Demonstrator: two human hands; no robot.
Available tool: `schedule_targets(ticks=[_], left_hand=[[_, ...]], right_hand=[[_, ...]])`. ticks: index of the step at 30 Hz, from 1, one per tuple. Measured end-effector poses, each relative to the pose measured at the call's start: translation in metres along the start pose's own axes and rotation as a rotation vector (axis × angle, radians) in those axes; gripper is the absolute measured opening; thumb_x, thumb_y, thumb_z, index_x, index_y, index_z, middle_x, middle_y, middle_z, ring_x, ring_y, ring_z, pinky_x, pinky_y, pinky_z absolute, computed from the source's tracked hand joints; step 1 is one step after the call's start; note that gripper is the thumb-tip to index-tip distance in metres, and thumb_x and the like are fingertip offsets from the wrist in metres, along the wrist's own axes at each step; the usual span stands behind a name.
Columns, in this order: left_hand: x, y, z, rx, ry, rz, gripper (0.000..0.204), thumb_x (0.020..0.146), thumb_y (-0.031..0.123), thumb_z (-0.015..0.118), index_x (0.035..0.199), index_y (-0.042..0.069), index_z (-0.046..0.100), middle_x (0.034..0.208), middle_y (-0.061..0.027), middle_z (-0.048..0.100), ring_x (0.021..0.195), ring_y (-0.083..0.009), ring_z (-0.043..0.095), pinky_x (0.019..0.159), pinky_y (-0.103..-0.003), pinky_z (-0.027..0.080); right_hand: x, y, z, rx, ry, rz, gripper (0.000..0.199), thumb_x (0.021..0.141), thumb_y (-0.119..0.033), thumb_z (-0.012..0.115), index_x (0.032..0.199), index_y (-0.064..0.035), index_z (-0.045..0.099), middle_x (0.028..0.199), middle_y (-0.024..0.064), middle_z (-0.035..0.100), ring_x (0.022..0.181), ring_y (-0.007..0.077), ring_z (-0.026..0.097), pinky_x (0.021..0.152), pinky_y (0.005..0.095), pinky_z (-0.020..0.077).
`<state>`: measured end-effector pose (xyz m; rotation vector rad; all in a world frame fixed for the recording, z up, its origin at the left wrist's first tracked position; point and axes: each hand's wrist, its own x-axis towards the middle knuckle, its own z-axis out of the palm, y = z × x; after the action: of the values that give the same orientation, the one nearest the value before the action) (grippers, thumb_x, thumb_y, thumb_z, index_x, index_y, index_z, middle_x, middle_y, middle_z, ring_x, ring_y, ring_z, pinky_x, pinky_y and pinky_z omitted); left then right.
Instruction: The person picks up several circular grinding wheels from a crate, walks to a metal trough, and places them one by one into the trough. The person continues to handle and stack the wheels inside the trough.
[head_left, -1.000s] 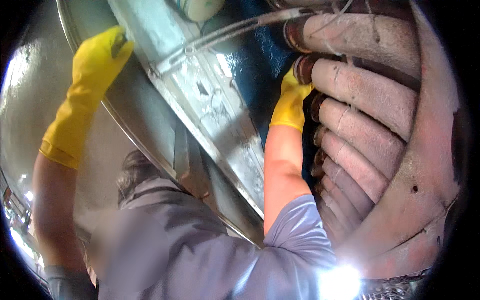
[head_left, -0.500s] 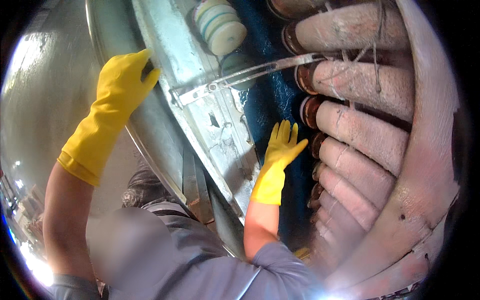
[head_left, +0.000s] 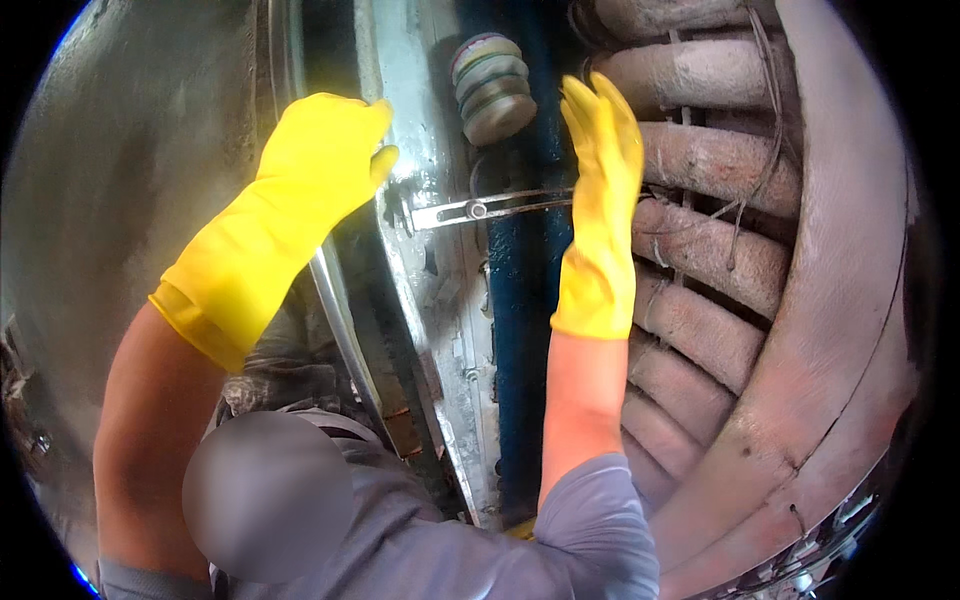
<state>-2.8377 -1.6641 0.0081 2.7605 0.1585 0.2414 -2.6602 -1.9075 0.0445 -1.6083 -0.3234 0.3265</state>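
My left hand [head_left: 335, 145], in a long yellow rubber glove, hovers at the left edge of a pale metal rail [head_left: 440, 310]. Its thumb stands apart from the loosely bent fingers, and nothing shows between them. Also gloved in yellow, my right hand [head_left: 603, 150] is raised with fingers stretched upward, holding nothing. It covers the right end of a slotted metal bar [head_left: 450, 212] that crosses from the rail over a dark blue strip [head_left: 520, 360]. Between the hands, farther off, sits a stack of round whitish discs [head_left: 495, 90]. I cannot tell whether either glove touches anything.
On the right runs a row of thick, dusty pinkish cylinders [head_left: 715, 240], bordered by a broad curved pinkish rim [head_left: 850, 230]. Thin wires [head_left: 765, 130] hang over the cylinders. A large grey curved surface [head_left: 130, 160] fills the left side, with a thin metal edge [head_left: 335, 300] beside it.
My right hand has moved farther away and up, from below the slotted bar to across its right end. My left hand has shifted right in view. The whole view has turned.
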Motion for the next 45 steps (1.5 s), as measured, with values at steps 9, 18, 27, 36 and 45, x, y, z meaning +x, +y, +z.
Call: schedule_targets(ticks=[9,18,27,36,45], left_hand=[[-0.002,0.002,0.003,-0.011,-0.049,-0.055,0.045,0.085,0.026,0.080,0.121,0.001,0.071,0.099,-0.0153,0.077,0.104,-0.0361,0.072,0.095,-0.047,0.055],[-0.005,-0.001,0.004,-0.003,0.015,-0.028,0.045,0.083,0.026,0.082,0.121,0.003,0.071,0.102,-0.0159,0.076,0.104,-0.0366,0.072,0.095,-0.047,0.055],[0.000,0.000,-0.001,0.009,-0.027,-0.004,0.047,0.084,0.027,0.081,0.123,0.002,0.071,0.103,-0.0172,0.076,0.100,-0.0384,0.072,0.092,-0.048,0.056],[0.002,0.003,-0.007,-0.015,-0.119,0.002,0.051,0.081,0.028,0.082,0.122,0.000,0.070,0.098,-0.0182,0.074,0.096,-0.0386,0.071,0.088,-0.049,0.055],[0.002,0.002,-0.011,0.010,-0.177,-0.038,0.049,0.083,0.028,0.081,0.123,0.001,0.070,0.102,-0.0182,0.075,0.101,-0.0379,0.071,0.093,-0.050,0.054]], right_hand=[[0.090,0.077,0.027,-0.434,-0.051,0.104,0.072,0.097,-0.037,0.076,0.153,0.0003,0.051,0.156,0.0223,0.053,0.142,0.0359,0.053,0.118,0.0431,0.0412],[0.044,0.088,-0.008,-0.480,0.041,0.007,0.061,0.100,-0.032,0.072,0.147,0.0039,0.056,0.149,0.0265,0.059,0.138,0.0366,0.058,0.117,0.0435,0.0429],[0.006,0.084,0.001,-0.723,0.220,-0.281,0.038,0.103,-0.023,0.070,0.130,0.0040,0.068,0.123,0.0244,0.074,0.113,0.0357,0.072,0.102,0.0405,0.0541],[0.014,0.079,-0.002,-1.076,0.120,-0.417,0.066,0.097,-0.035,0.074,0.149,0.0013,0.053,0.143,0.0318,0.060,0.133,0.0472,0.058,0.114,0.0506,0.0455],[0.013,0.078,0.005,-1.117,0.173,-0.346,0.065,0.098,-0.034,0.071,0.149,0.0016,0.053,0.147,0.0294,0.059,0.134,0.0461,0.057,0.114,0.0494,0.0454]])
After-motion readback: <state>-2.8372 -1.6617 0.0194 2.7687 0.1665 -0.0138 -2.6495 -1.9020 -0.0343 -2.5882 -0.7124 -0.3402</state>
